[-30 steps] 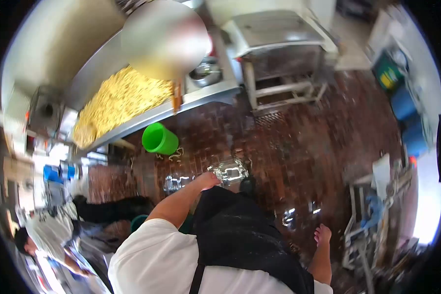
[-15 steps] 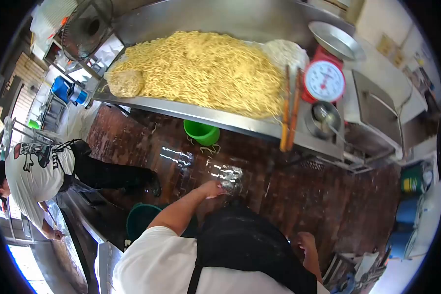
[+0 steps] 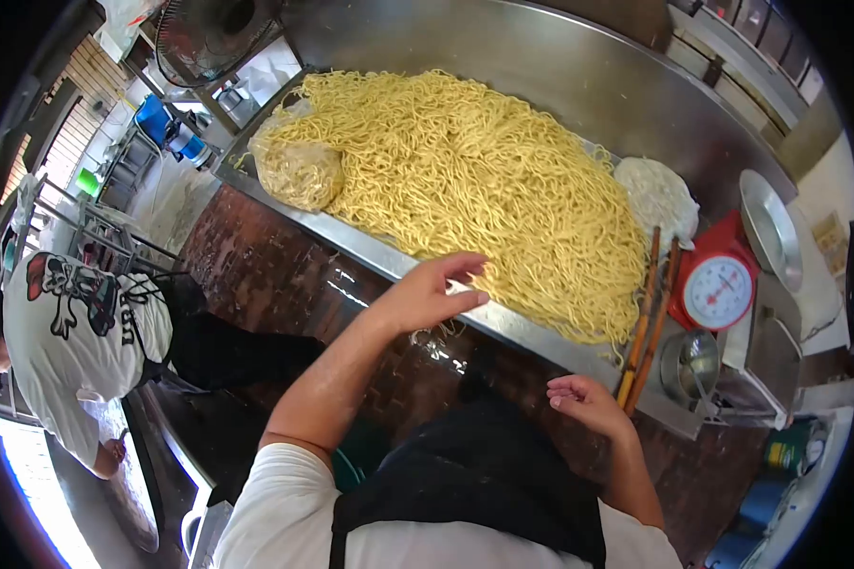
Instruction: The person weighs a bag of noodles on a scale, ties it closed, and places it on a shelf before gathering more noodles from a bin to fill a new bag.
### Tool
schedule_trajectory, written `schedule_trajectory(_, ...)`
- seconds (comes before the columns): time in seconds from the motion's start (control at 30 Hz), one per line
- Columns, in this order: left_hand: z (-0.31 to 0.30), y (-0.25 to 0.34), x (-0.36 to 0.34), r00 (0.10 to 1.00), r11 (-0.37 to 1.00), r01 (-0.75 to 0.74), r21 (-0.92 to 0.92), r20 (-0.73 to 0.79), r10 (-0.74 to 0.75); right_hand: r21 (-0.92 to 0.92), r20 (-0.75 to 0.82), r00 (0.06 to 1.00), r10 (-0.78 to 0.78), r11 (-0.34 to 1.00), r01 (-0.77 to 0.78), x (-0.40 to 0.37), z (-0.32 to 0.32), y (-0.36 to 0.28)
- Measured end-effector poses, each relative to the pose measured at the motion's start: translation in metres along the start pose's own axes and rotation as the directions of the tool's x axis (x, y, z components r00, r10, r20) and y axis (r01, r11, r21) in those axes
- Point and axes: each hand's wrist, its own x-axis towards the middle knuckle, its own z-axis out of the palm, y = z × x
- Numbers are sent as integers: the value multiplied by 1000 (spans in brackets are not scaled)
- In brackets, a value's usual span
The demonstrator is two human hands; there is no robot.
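A wide heap of yellow noodles [image 3: 465,180] covers the steel tray table [image 3: 351,248]. Over the table's front edge my left hand [image 3: 438,292] reaches toward the noodles, thumb and fingers apart, holding nothing. Lower and to the right, my right hand [image 3: 588,403] hovers in front of the table with loosely bent fingers and nothing visible in them. Close to that hand, two long wooden sticks [image 3: 647,318] lie across the table's right end. A clear bag of noodles [image 3: 303,175] rests at the heap's left end, and a whitish plastic bag [image 3: 656,197] at its right.
Right of the sticks stand a red dial scale [image 3: 716,284] with a metal pan [image 3: 770,228] and a steel pot [image 3: 689,368]. A co-worker [image 3: 90,322] bends over at the left. A fan [image 3: 216,38] stands at the back left. The brick-patterned floor [image 3: 256,242] looks wet.
Both my hands have risen toward the table, the left one now over its front edge with fingers spread. The view has moved closer to the noodles and turned.
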Motion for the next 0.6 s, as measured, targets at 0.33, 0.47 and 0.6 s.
schedule_trajectory(0.33, -223, -26, 56, 826, 832, 184, 524, -541, 159, -364, 200, 908, -368, 833, 417, 221, 22, -183)
schedule_trajectory(0.47, -319, -54, 88, 835, 726, 286, 626, -535, 132, -493, 268, 833, -483, 674, 550, 290, 47, -262)
schedule_trajectory(0.6, -431, -120, 136, 861, 327, 327, 887, -422, 284, -461, 162, 793, -587, 666, 587, 381, 89, -306)
